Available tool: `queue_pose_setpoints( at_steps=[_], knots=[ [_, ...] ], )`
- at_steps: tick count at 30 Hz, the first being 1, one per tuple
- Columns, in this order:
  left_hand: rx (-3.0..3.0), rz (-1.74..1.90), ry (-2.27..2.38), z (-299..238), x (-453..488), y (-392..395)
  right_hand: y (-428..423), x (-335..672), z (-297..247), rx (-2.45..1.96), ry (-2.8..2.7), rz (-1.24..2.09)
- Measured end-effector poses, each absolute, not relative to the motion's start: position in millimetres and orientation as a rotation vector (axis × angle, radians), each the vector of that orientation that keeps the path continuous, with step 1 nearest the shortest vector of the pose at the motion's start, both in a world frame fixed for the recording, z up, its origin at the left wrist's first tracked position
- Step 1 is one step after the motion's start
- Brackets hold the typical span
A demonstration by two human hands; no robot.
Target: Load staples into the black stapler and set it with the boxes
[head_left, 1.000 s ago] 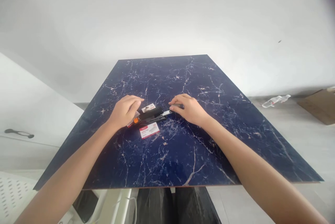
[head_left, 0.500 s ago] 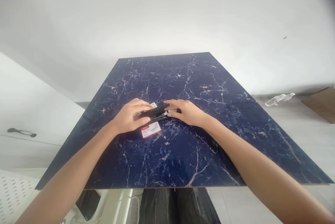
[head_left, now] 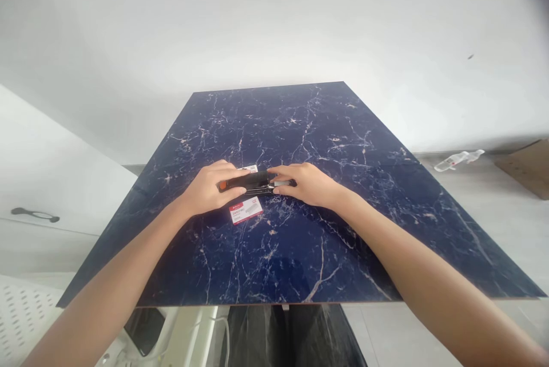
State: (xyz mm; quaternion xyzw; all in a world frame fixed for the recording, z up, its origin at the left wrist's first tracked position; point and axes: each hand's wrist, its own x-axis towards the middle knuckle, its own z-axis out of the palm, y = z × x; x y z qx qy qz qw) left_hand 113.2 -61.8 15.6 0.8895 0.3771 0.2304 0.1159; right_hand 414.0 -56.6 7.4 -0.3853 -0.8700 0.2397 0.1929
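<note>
A black stapler (head_left: 251,182) with an orange tip lies across the middle of the dark blue marbled table (head_left: 300,241). My left hand (head_left: 210,190) is wrapped round its left end, fingers closed over the body. My right hand (head_left: 306,184) pinches its right end, where a silver metal part shows. A small red and white staple box (head_left: 245,210) lies flat just in front of the stapler. A second small box (head_left: 249,168) peeks out behind it, mostly hidden by the stapler and my left hand.
The table's near edge runs across the bottom of the view, with white equipment (head_left: 180,332) under it. A white cabinet with a dark handle (head_left: 32,214) stands at the left. On the floor at the right lie a plastic bottle (head_left: 457,159) and a cardboard box (head_left: 525,167).
My left hand has slid forward and closed over the stapler's left end. My right hand has moved left along it, and the stapler now lies level between both hands.
</note>
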Motion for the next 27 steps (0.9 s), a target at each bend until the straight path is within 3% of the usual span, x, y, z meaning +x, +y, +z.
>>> queue_pose_setpoints(
  at_steps=[27],
  knots=[
    [2.619,0.681,1.079,14.1,113.7,-60.7,-58.9,413.0,7.6,-1.078,-2.466,0.658]
  ],
)
